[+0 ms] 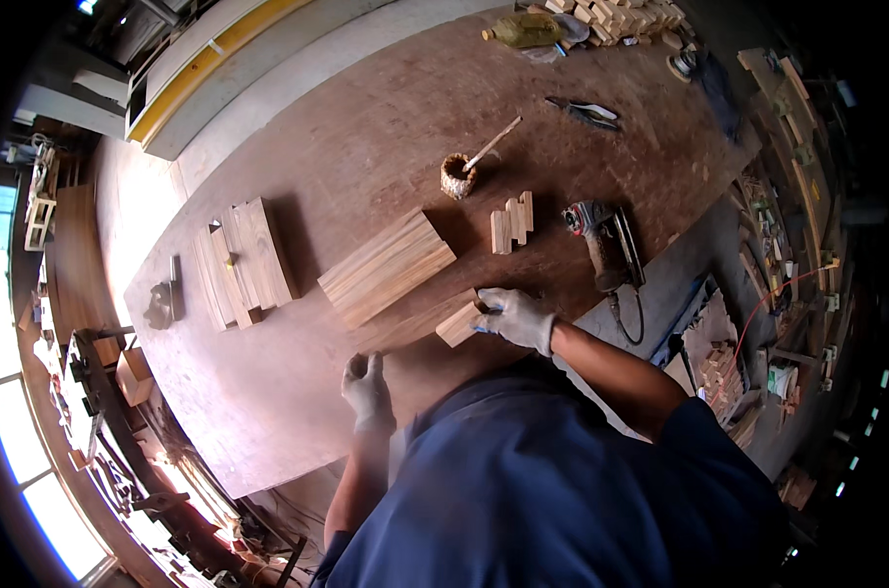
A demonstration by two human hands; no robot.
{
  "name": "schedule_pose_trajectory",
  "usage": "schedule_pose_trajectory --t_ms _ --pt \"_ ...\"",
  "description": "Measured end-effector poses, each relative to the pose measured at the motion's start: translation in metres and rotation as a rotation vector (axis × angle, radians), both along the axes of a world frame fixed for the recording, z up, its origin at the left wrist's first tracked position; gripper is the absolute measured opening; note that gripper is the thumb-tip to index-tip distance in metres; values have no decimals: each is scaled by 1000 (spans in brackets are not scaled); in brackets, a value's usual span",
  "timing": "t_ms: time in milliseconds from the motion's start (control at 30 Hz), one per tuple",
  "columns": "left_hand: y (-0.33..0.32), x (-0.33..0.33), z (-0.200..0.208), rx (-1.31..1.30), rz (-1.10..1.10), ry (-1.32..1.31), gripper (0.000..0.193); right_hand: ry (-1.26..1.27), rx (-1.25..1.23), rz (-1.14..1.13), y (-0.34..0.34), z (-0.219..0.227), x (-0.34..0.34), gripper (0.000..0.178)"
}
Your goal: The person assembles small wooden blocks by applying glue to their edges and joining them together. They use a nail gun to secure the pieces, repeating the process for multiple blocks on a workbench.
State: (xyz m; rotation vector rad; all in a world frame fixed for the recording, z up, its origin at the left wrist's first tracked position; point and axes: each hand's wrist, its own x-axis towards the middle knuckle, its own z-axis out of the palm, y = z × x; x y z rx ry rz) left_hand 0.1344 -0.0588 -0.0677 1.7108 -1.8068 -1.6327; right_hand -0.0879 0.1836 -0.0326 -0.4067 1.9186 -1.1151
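My right hand, in a pale glove, grips a small wooden block by its right end. Under and behind this block a thin wooden board lies along the near side of the table. My gloved left hand is by the board's left end, thumb and finger curled with a gap between them; nothing shows in it. Just beyond the board lies a wide stack of wooden pieces, edges lined up. Several short wooden blocks stand side by side to its right.
A brown table carries a pot with a stick, a power tool with a cord, pliers and a bottle. At left are more wooden boards and a dark metal tool. Wood pieces are piled at the far edge.
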Motion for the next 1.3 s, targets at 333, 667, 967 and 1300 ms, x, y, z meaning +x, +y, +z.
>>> schedule_pose_trajectory --t_ms 333,667,967,1300 --pt "-85 -117 39 -536 -355 96 52 -29 -193 -186 -37 27 -31 35" --pt "-100 -115 21 -710 -954 -243 139 41 78 -164 31 -24 -1 40" --pt "-106 -106 12 -793 -1179 -250 130 -5 297 -238 71 -50 13 45" --pt "-90 -37 21 -728 -1083 -182 130 40 308 -285 77 -79 12 54"
